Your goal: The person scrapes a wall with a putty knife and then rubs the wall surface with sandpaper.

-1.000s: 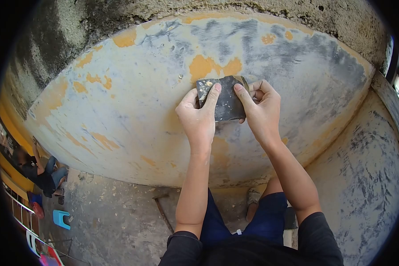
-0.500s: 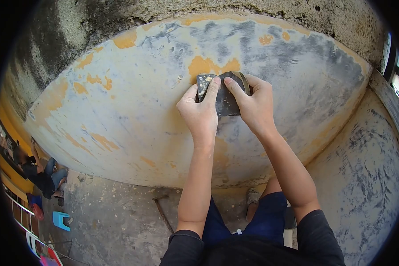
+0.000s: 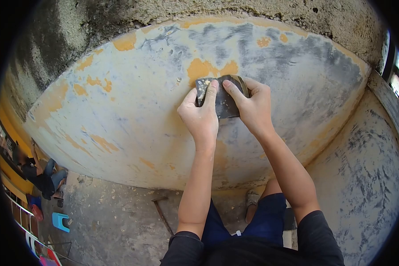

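Observation:
A dark sheet of sandpaper (image 3: 226, 105), dusted with pale specks at its upper left corner, lies against the curved wall surface (image 3: 137, 106). My left hand (image 3: 201, 119) grips its left side, thumb pressed on the face and fingers folded behind the edge. On the other side my right hand (image 3: 255, 108) pinches the sheet the same way, where a brownish edge curls up. Both thumbs nearly meet near the top. Just above the sheet is an orange patch (image 3: 204, 68) on the whitish, grey-smeared surface.
Rough, stained concrete (image 3: 235, 8) borders the surface above. A hammer-like tool (image 3: 164, 217) lies on the grey floor (image 3: 115, 217). At the left are a blue stool (image 3: 60, 221) and another person (image 3: 43, 177) crouched by the wall. A second smeared surface (image 3: 359, 190) rises at the right.
Both hands have slid slightly down the surface with the sandpaper, showing a little more of the orange patch above it. My grip looks the same.

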Available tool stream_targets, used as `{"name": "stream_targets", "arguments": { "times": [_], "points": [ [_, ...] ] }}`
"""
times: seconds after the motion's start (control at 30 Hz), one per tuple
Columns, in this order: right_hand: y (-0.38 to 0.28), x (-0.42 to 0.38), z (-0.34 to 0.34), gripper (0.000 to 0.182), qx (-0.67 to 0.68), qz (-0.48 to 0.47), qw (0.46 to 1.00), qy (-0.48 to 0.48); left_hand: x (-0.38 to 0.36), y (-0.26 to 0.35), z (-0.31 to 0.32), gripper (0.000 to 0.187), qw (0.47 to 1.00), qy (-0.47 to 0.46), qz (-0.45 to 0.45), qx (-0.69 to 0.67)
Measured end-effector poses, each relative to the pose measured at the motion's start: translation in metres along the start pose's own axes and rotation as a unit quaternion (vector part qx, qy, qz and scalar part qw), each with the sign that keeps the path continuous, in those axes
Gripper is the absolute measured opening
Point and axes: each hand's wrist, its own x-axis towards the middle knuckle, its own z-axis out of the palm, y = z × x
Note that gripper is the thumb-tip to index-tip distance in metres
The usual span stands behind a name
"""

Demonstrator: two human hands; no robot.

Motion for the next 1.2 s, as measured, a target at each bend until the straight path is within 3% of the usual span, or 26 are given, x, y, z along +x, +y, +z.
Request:
{"name": "stream_targets", "arguments": {
  "times": [0.1,0.17,0.3,0.47,0.83,0.93,1.1,1.13,1.2],
  "points": [
    [-0.007,0.005,0.001,0.031,-0.061,0.028,0.998,-0.006,0.006,0.012,0.005,0.029,1.000,0.011,0.001,-0.011],
    [-0.008,0.008,0.004,0.032,0.003,0.019,1.000,0.001,0.004,0.015,0.004,0.029,1.000,0.013,-0.002,-0.028],
    [0.004,-0.003,0.000,0.032,-0.021,-0.030,0.999,0.013,-0.008,0.002,-0.001,0.029,0.999,0.010,0.017,0.032],
    [-0.005,0.002,0.001,0.033,-0.029,0.033,0.999,0.002,-0.002,0.008,0.002,0.029,0.999,0.020,0.017,0.039],
    [-0.003,0.004,0.000,0.033,-0.009,0.025,1.000,0.005,-0.002,0.011,0.002,0.029,0.998,0.017,0.024,0.051],
    [0.014,-0.004,0.003,0.035,-0.023,-0.061,0.997,0.036,-0.004,0.003,0.001,0.028,0.998,0.012,0.029,0.046],
    [0.002,0.007,0.004,0.035,-0.046,-0.012,0.999,0.018,0.006,0.015,0.005,0.027,0.996,0.024,0.055,0.062],
    [-0.002,0.009,0.007,0.035,-0.030,-0.005,0.999,0.017,0.009,0.018,0.005,0.027,0.998,0.022,0.027,0.052],
    [0.001,0.011,0.009,0.035,-0.032,-0.045,0.998,0.028,0.005,0.016,0.004,0.028,0.996,0.021,0.053,0.064]
  ]
}}
